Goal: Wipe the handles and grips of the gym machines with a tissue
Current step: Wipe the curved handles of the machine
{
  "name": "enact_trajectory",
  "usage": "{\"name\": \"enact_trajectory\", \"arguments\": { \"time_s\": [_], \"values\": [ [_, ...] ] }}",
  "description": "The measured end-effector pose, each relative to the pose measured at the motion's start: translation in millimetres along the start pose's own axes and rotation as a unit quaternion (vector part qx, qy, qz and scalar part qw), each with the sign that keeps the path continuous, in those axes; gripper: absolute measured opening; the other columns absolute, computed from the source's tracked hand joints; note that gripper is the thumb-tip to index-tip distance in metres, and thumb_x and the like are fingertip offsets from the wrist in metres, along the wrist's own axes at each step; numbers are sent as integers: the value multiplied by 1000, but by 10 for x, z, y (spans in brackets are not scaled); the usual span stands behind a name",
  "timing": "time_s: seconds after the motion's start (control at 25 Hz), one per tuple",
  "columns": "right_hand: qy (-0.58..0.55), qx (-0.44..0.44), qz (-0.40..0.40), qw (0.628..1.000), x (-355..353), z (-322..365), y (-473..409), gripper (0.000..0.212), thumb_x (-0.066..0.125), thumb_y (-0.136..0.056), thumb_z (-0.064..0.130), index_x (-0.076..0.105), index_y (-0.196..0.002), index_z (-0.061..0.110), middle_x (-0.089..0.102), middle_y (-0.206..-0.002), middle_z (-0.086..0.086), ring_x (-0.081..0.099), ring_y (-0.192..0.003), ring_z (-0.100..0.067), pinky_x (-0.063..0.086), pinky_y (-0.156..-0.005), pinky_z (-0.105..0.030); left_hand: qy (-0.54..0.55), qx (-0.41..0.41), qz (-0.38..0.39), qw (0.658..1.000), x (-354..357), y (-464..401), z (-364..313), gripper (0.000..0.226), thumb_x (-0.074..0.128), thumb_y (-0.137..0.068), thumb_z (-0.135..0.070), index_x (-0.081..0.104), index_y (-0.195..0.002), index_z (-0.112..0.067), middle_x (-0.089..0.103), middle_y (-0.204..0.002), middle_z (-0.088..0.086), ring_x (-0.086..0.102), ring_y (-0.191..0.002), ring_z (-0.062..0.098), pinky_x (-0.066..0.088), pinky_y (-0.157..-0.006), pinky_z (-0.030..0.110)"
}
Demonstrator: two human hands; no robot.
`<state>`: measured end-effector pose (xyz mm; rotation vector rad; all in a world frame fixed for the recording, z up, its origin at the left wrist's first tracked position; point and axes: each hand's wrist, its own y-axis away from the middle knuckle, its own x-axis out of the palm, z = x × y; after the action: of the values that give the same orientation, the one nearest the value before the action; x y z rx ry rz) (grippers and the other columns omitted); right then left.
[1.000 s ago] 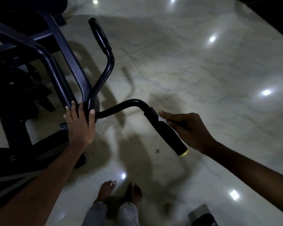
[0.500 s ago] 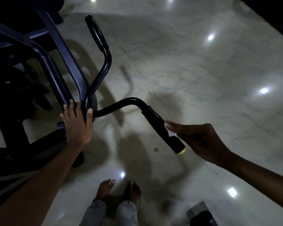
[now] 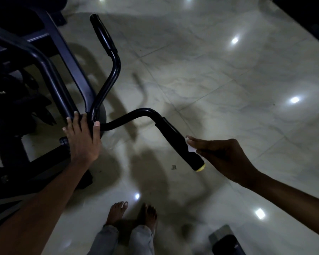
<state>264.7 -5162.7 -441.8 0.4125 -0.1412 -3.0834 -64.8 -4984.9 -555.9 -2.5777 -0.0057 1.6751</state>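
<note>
Shiny pale floor tiles (image 3: 228,107) spread out under a dark gym machine (image 3: 50,74), and small lights glint on them. Two bare feet (image 3: 133,216) stand at the bottom of the view. The left hand (image 3: 82,138) rests on the machine where the two bars meet, with its fingers curled round the frame. The near handle grip (image 3: 179,144) is a long black tube with a yellow tip. Its long line runs from the bend in the bar down to the right, and the tip points toward the person. The right hand (image 3: 221,155) pinches a small white tissue (image 3: 191,149) against the grip, close to the tip. The tissue looks thin, soft and light, so it may tear or bunch up; holding it folded flat under the fingers seems best. The grip looks stiff and a bit squashy. The far handle grip (image 3: 103,35) points up and away.
</note>
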Motion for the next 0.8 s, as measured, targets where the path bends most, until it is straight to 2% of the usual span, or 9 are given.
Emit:
{"name": "enact_trajectory", "arguments": {
  "time_s": [0.08,0.2,0.36,0.48,0.56,0.6,0.64,0.72,0.8],
  "values": [
    [-10,4,-20,1000,69,-10,-95,32,61,-86,6,65,-116,15,64,-121,0,60,-115,-16,47,-99,-27,5,-5,0,1000,2,-3,1,70,21,-96,-51,37,-143,-2,23,-155,21,12,-145,40,7,-115,60],
    [-7,32,-63,998,160,-24,-302,28,63,-88,6,68,-112,19,70,-109,-1,66,-104,-20,53,-92,-42,6,-9,2,1000,1,0,-20,72,19,-95,-53,36,-144,-3,22,-156,20,10,-146,38,5,-115,59],
    [-32,54,-91,994,315,54,-668,21,67,-85,13,71,-106,18,72,-98,-1,69,-90,-9,55,-85,-33,7,-8,-1,1000,2,6,-11,71,20,-95,-52,36,-144,-3,22,-156,20,11,-145,39,6,-115,59],
    [9,72,-82,994,370,21,-914,20,69,-83,25,74,-102,19,75,-89,-7,71,-85,-23,55,-78,-46,9,-8,4,1000,0,-2,2,73,17,-95,-55,36,-144,-4,22,-156,19,10,-146,38,6,-115,59],
    [68,38,-86,993,347,-1,-915,25,64,-82,32,74,-103,22,75,-83,-8,71,-78,-27,56,-68,-48,11,-7,3,1000,-1,10,-10,76,15,-94,-57,36,-144,-4,21,-156,18,10,-146,37,5,-116,58],
    [89,-15,-85,992,354,9,-872,26,62,-85,27,72,-107,20,75,-88,-9,71,-81,-27,56,-68,-46,13,-6,2,1000,-4,16,-17,77,15,-94,-58,36,-144,-4,21,-156,18,10,-146,37,5,-116,57],
    [123,-90,-65,986,379,35,-832,27,57,-88,19,70,-111,14,73,-99,-10,70,-92,-28,56,-78,-44,15,-5,2,1000,-9,18,-17,77,15,-93,-58,35,-144,-4,21,-157,18,10,-146,37,4,-116,57],
    [273,-248,30,929,428,118,-769,36,42,-87,7,68,-111,3,67,-118,-12,58,-119,-26,41,-106,-30,17,-6,5,1000,-17,14,-16,78,15,-93,-59,35,-145,-4,21,-157,18,9,-146,36,4,-116,56],
    [420,-362,122,823,363,144,-749,33,41,-86,4,70,-99,-2,68,-111,-14,54,-122,-28,30,-112,-28,16,-8,18,1000,-30,5,-12,78,15,-93,-59,34,-145,-4,19,-157,18,8,-146,36,3,-116,56]
  ]
}}
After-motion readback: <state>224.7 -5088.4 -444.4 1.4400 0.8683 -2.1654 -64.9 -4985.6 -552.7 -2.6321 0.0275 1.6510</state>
